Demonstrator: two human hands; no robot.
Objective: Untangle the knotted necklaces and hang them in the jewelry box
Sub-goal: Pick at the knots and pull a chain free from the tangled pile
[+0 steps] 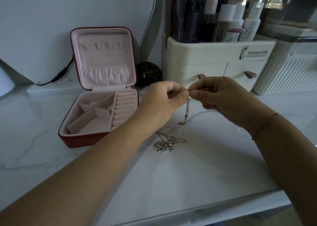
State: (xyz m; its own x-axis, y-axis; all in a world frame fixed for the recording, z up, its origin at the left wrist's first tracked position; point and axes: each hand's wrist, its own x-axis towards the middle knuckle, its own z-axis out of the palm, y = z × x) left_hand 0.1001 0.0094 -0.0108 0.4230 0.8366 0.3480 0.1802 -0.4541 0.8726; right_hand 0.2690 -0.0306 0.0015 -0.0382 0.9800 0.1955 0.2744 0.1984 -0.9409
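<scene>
The white marble-veined tabletop (pixel 188 177) lies bare between the forearms down to its front edge, which slants across the lower right. Above it the left hand (pixel 163 100) and right hand (pixel 223 98) meet fingertip to fingertip. Each pinches the top of a thin silver chain (pixel 187 107) between thumb and forefinger. The chain hangs straight down, its lower end resting on the tabletop. Nearer the person lies a knotted heap of silver and rose-gold necklaces (pixel 164 144), touched by neither hand. Left of the left wrist stands the open red square jewelry box with pink lining (pixel 103 59) (four small hooks sit in its upright lid). Just behind the hands a cream drawer organizer (pixel 214 57) walls off the back. A dark round jar (pixel 148 73) sits between it and the box.
</scene>
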